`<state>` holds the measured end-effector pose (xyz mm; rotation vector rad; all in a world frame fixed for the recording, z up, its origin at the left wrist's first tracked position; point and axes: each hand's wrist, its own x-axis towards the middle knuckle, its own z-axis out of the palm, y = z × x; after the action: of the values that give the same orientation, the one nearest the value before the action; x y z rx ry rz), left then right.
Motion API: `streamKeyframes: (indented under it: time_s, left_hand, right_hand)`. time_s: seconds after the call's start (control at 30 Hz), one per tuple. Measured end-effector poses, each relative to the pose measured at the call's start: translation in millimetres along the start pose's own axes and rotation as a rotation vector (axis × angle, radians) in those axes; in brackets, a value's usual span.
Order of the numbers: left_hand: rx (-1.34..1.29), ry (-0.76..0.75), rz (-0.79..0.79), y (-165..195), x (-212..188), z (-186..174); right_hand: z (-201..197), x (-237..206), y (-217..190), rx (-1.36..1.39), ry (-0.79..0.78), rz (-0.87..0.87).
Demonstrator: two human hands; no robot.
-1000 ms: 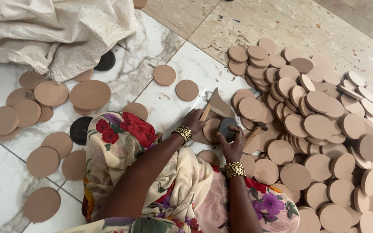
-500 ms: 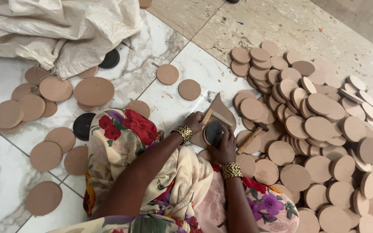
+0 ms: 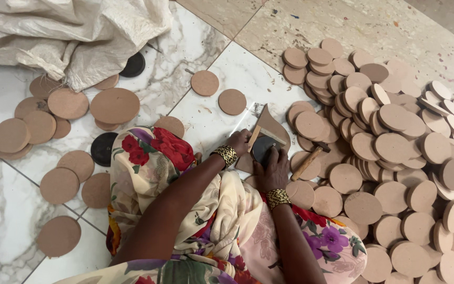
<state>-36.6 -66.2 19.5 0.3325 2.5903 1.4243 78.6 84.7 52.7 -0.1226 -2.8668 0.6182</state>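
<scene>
Head view: we are pressing our right hand down on a black disc near centre, fingers spread flat over it. Our left hand, at nine o'clock of the disc, is pinching a thin wooden stick against a brown curved sheet. A hammer is lying at three o'clock, touching the heap of brown round discs.

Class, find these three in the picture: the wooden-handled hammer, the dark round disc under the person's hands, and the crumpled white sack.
Wooden-handled hammer (image 3: 308,162): head view, middle of its handle.
Dark round disc (image 3: 262,147): head view, bare face between the hands.
Crumpled white sack (image 3: 80,31): head view, centre of the folded cloth.
</scene>
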Motion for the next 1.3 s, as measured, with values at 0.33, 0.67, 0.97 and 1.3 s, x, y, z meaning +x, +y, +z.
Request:
streamKeyframes:
  time_s: [0.33,0.67,0.97,1.3]
  left_hand:
    - [-0.013,0.060,0.035,-2,1,3]
    - [-0.055,0.169,-0.022,5,-1,-6]
    - [0.055,0.209,0.039,-2,1,-8]
    - [0.109,0.096,0.266,3,-6,-2]
  right_hand:
    - [7,4,34,0.220,0.036,-0.087]
    - [23,11,38,0.151,0.049,-0.039]
    - [32,17,52,0.180,0.242,-0.088]
    - [34,30,57,1.166,0.006,0.442]
